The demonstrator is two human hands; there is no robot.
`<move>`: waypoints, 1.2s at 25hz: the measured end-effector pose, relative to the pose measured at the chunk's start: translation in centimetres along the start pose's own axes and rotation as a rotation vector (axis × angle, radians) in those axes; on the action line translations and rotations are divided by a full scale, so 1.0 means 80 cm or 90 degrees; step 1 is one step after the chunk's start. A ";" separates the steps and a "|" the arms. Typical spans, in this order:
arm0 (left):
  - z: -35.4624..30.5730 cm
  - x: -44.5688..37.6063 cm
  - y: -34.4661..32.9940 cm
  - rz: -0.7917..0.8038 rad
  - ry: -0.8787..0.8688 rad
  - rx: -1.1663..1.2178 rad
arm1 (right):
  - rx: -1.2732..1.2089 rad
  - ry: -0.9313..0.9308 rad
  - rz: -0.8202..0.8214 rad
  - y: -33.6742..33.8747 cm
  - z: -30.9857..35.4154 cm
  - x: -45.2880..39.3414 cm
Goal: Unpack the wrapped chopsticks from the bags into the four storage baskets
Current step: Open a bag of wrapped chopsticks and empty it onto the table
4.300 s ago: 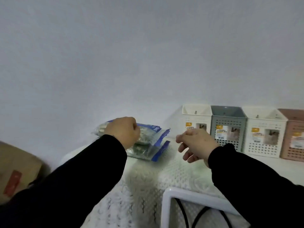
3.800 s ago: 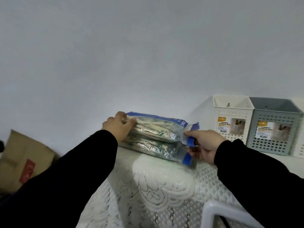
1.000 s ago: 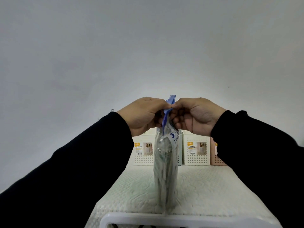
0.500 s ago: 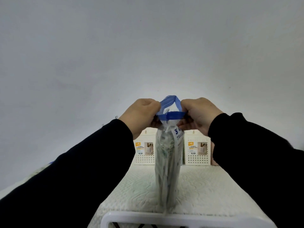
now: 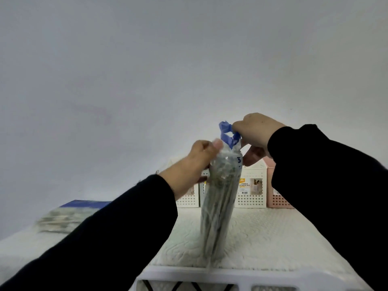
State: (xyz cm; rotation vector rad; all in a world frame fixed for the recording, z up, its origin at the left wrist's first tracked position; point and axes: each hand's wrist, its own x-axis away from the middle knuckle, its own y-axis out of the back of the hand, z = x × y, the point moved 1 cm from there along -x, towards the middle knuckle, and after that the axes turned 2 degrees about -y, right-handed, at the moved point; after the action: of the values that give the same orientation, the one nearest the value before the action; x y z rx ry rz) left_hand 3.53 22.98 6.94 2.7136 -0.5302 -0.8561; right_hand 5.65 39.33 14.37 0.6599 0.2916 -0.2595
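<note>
**Item: zip bag of wrapped chopsticks, held on end, mouth uppermost**

While it stands nearly upright on the white quilted table cover (image 5: 262, 232), the clear zip bag of wrapped chopsticks (image 5: 219, 198) is the piece in hand; its long axis runs almost vertical, leaning slightly, with its foot near the table's front edge and its blue zip strip (image 5: 227, 133) at the top.

- Right hand (image 5: 255, 133): above and just right of the bag's mouth, fingers curled and pinching the blue strip, which is crumpled and looks parted. It is the hand nearer the opening.
- Left hand (image 5: 201, 156): at the bag's upper left shoulder, thumb and fingers closed on the plastic just below the strip, steadying it.
- Contents: a packed bundle lying lengthwise in the bag; individual wrappers too blurred to count.
- Judgement: the mouth is being worked open. The contents would leave upward, along the bag's axis, so the draw falls most naturally to the right hand while the left holds the bag.
- Storage baskets (image 5: 251, 190): a row at the back against the wall, behind the bag and partly hidden by it and the arms; white ones and a pink one (image 5: 277, 198) show. None visibly holds chopsticks.
- Second bag (image 5: 69, 217): lying flat at far left, blurred, well apart from both hands.
</note>
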 end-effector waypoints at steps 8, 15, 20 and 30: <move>0.052 0.028 -0.036 -0.123 -0.081 -0.204 | -0.161 -0.044 0.035 -0.011 -0.008 -0.012; 0.056 0.015 0.004 -0.127 -0.174 -0.612 | -0.390 -0.045 0.075 -0.038 -0.075 -0.035; 0.111 0.021 -0.001 0.067 -0.096 -0.862 | -0.398 -0.123 0.131 -0.110 -0.166 -0.026; 0.163 0.047 -0.017 0.017 -0.149 -0.822 | 0.032 -0.082 0.015 -0.130 -0.250 -0.040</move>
State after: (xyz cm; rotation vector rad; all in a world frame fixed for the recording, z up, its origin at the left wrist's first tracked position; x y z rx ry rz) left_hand -1.00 21.05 -5.80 1.4341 0.0161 -1.0060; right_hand -4.34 44.53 -5.43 0.6934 0.1541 -0.2868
